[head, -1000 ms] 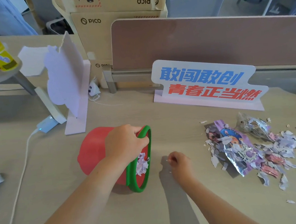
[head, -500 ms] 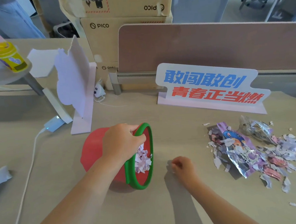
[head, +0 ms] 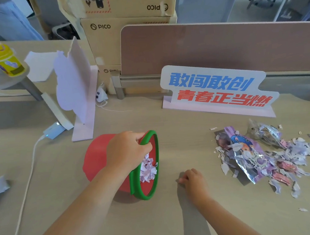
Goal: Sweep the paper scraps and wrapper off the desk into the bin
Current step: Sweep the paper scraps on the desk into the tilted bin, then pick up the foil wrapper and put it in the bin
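The bin (head: 98, 158) is held tipped on the worktop (head: 175, 216) by the left hand (head: 127, 152), clamped on its green rim. The right hand (head: 193, 180) is curled closed just beside the opening; any content cannot be told. Scraps (head: 297, 149) and wrapper (head: 248, 156) are heaped well right, before a lettered sign (head: 218, 89).

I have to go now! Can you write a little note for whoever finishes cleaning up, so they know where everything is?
Left hand: gripping the green rim of the red bin, which is tipped on its side on the desk, opening facing right.
Right hand: loosely curled, resting on the desk beside the bin's opening; whether it pinches a scrap is unclear.
Done: some paper scraps are already inside the bin.
Left: the purple wrapper, a clear crumpled wrapper and the pile of scraps lie to the right, apart from the bin.
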`<action>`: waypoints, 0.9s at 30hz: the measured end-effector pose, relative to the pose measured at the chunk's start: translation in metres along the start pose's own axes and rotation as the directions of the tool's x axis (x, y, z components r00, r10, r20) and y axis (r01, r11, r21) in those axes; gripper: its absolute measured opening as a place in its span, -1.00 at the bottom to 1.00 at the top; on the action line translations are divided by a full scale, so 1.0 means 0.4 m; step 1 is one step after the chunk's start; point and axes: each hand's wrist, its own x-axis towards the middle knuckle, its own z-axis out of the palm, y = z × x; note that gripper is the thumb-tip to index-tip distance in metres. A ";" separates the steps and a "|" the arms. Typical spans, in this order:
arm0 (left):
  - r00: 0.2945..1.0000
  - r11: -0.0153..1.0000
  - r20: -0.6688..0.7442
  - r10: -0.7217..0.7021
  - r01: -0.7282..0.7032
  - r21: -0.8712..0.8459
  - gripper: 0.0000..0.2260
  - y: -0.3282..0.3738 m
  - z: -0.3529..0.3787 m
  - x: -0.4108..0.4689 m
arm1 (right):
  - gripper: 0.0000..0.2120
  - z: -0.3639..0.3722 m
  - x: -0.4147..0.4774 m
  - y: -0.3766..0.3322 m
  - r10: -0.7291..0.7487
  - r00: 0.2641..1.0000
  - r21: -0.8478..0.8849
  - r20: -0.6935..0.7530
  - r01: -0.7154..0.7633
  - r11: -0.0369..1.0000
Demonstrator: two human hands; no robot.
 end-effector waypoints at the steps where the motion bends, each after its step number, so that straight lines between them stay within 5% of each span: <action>1: 1.000 1.000 0.001 -0.002 0.002 -0.001 -0.84 0.001 -0.001 -0.003 | -0.78 -0.007 -0.003 -0.015 0.040 0.999 0.076 -0.026 -0.038 0.996; 7: 1.000 0.998 -0.014 -0.006 0.005 -0.064 -0.84 0.015 -0.013 -0.024 | -0.90 -0.056 -0.021 -0.184 -0.165 0.971 0.278 -0.173 0.209 0.938; 12: 0.999 0.972 -0.031 -0.028 0.019 -0.233 -0.88 0.051 -0.020 -0.044 | -0.87 -0.096 -0.041 -0.239 -0.312 0.936 0.219 -0.165 0.343 0.913; 19: 0.995 0.890 -0.016 -0.094 0.077 -0.450 -0.90 0.119 0.014 -0.048 | -0.87 -0.243 -0.144 -0.074 0.020 0.887 0.333 -0.461 0.152 0.931; 27: 0.999 0.878 -0.004 -0.037 0.031 -0.477 -0.90 0.228 0.082 -0.037 | -0.78 -0.355 -0.164 0.174 0.287 0.873 0.168 -0.394 -0.238 0.957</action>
